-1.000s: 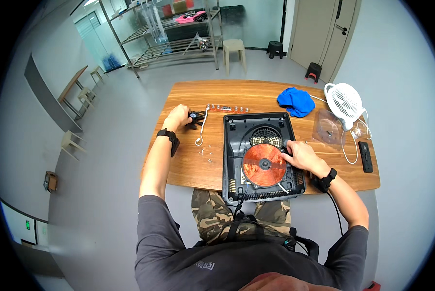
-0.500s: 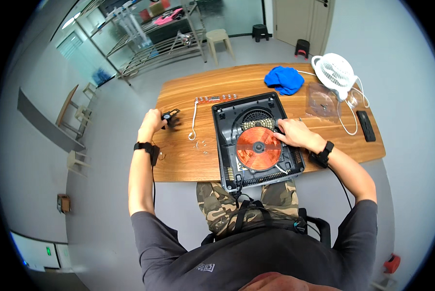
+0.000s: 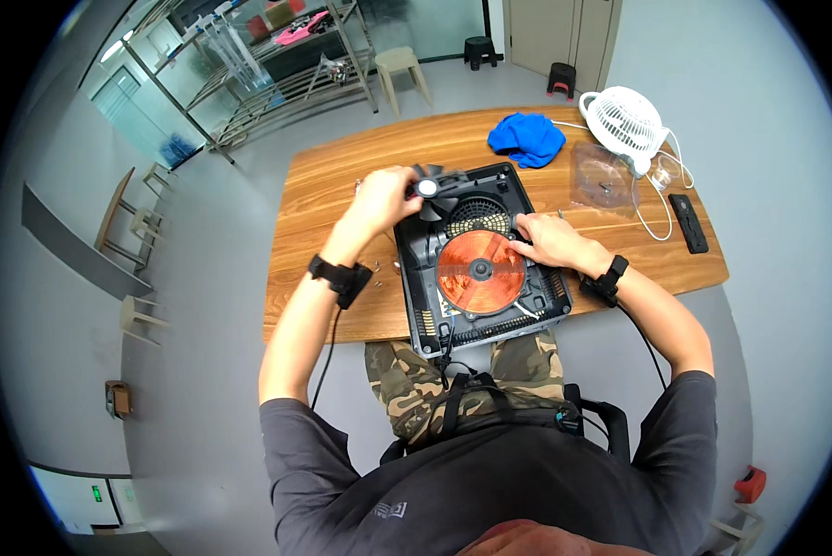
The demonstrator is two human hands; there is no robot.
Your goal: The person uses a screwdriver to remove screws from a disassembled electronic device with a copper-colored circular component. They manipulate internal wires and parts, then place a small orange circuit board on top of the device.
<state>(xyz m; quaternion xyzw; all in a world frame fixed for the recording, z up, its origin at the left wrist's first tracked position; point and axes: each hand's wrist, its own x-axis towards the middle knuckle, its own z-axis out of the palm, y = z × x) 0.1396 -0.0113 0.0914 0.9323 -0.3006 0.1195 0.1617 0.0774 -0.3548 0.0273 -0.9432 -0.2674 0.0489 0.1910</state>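
Note:
A black cooling fan (image 3: 427, 189) with several blades is gripped in my left hand (image 3: 384, 198). That hand is raised over the upper left corner of an opened induction cooker housing (image 3: 410, 295). The housing lies on the table in front of me, with a round copper coil (image 3: 481, 271) inside and a round black vent grille (image 3: 480, 209) behind the coil. On the right side of the housing, my right hand (image 3: 558, 241) has its fingers bent close together beside the coil. What those fingertips grip is too small to tell.
The wooden table (image 3: 342, 167) bears a blue cloth (image 3: 527, 139), a white desk fan (image 3: 623, 122) with its cord, a clear plastic tray (image 3: 603, 178) and a black strip (image 3: 687, 224). Small screws (image 3: 378, 278) lie left of the housing. A metal rack (image 3: 277, 88) stands beyond the table.
My left hand has carried the black cooling fan from the table's left side rightward to the housing's upper left corner. The right hand has stayed by the coil.

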